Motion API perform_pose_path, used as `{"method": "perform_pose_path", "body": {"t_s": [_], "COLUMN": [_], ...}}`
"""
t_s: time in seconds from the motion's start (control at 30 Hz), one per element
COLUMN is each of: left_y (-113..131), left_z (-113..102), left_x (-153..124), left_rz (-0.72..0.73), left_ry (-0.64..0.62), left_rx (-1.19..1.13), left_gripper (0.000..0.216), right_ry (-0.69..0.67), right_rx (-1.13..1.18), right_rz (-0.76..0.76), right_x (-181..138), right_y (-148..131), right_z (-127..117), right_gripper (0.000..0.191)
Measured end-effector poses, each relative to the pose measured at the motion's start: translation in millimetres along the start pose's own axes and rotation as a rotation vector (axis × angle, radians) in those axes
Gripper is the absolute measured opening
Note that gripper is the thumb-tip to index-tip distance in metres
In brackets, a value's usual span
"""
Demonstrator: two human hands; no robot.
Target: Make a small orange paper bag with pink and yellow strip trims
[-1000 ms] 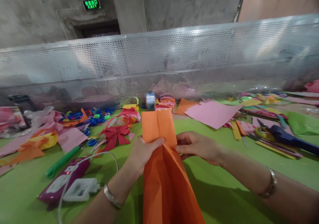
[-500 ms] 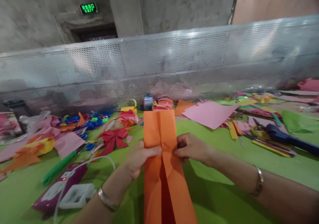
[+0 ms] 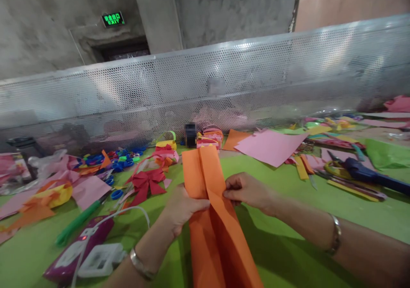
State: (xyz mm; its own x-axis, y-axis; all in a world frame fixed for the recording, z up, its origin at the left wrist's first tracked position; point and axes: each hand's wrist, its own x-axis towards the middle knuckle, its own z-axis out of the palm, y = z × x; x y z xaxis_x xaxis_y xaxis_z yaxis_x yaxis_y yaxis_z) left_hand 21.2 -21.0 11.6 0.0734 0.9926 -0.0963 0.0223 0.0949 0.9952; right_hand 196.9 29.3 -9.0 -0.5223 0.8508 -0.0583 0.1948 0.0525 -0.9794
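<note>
A long sheet of orange paper (image 3: pixel 205 236) stretches from the middle of the view down to its lower edge. Its two long sides are folded inward and meet near the centre at the far end; closer to me the flaps stand apart. My left hand (image 3: pixel 184 209) grips the left side, thumb lying across the folded flap and fingers hidden beneath. At the right edge, my right hand (image 3: pixel 245 192) pinches the paper between thumb and curled fingers. Past its far end stand a small dark object, blurred out, and a pink paper piece (image 3: pixel 209 140).
Left lie a red paper bow (image 3: pixel 147 183), a green-handled tool (image 3: pixel 78 223), a purple power strip (image 3: pixel 80 251) with a white plug and cable. Right are pink sheets (image 3: pixel 272 147) and a dark blue glue gun (image 3: pixel 368 172). A perforated metal panel (image 3: pixel 179 83) runs behind.
The orange paper's far end has tilted to the left and come slightly nearer, and the flaps' gap looks wider. Both hands keep their hold. The camera view has shifted slightly.
</note>
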Motion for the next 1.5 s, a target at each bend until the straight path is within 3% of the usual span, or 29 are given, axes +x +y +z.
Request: {"method": "perform_pose_path", "body": {"t_s": [0.13,0.3,0.47,0.6,0.83,0.97,1.1,1.33,1.5], "left_y": [-2,-7,-7,-7,-7,-4,-3,-4,-2], "left_z": [-1,-2,2,11,11,9,10,4,0], "left_x": [1,5,6,6,4,3,1,6,5], "left_rz": [0.036,0.018,0.138,0.132,0.011,0.061,0.006,-0.014,-0.080], "left_ry": [-0.007,0.121,0.184,0.259,0.143,0.054,-0.063,0.078,0.034], "left_rx": [-0.052,-0.046,0.148,0.295,0.129,0.070,0.038,0.164,0.219], "left_gripper": [0.040,0.038,0.034,0.030,0.037,0.046,0.058,0.022,0.013], "right_ry": [0.021,-0.067,-0.049,-0.033,0.088,0.105,0.147,0.119,0.054], "right_rx": [-0.049,-0.048,0.071,0.166,0.095,-0.011,-0.177,-0.247,-0.279], "right_rz": [-0.022,-0.031,-0.021,-0.071,0.046,-0.005,-0.050,-0.066,-0.054], "right_x": [-2,-6,-12,-15,-13,-8,-6,-10,-11], "right_y": [-2,-3,-7,-9,-3,0,3,0,-4], "right_z": [1,5,10,15,14,8,5,8,4], "right_gripper": [0.013,0.012,0.027,0.030,0.021,0.014,0.005,0.004,0.007]}}
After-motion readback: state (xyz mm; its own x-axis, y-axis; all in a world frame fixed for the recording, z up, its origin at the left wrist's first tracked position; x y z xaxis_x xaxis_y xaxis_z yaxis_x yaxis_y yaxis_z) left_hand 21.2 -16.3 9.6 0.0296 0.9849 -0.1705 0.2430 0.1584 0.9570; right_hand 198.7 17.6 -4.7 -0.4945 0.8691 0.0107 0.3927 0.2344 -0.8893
